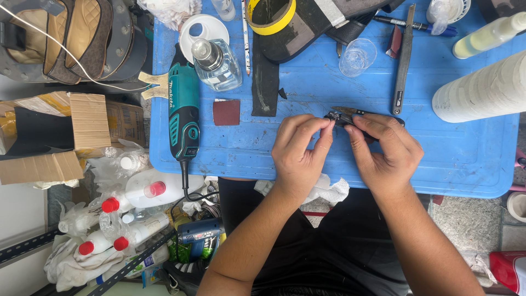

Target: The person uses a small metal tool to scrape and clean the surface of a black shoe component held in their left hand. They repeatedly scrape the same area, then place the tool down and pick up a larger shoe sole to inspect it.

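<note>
- While both of your hands meet over the middle of the blue plastic table (466, 164), your left hand (298, 156) pinches the tip of a small dark cutter-like tool (344, 117) with its fingertips, and your right hand (386, 151) grasps the tool's body from the other side.
- The tool sits just above the table, nearer its front edge than its back edge; what exactly it is, you cannot tell, since your fingers cover most of it.
- If the part has a sharp edge, a slip of your left fingertips could cut them, because the grip is only a fingertip pinch.
- A jerk of your left elbow could knock the teal power tool (183, 109) lying near the table's left edge; its cord hangs off the front edge.
- The glass bottle (217, 63) and the clear cup (357, 56) stand toward the back edge and could tip if bumped.
- The table is scratched and crowded: a yellow tape roll (270, 16) at the back edge, a white roll (482, 87) at the right edge, and a sandpaper square (226, 112).
- On the floor to the left lie red-capped bottles (131, 192) and cardboard (87, 123).
</note>
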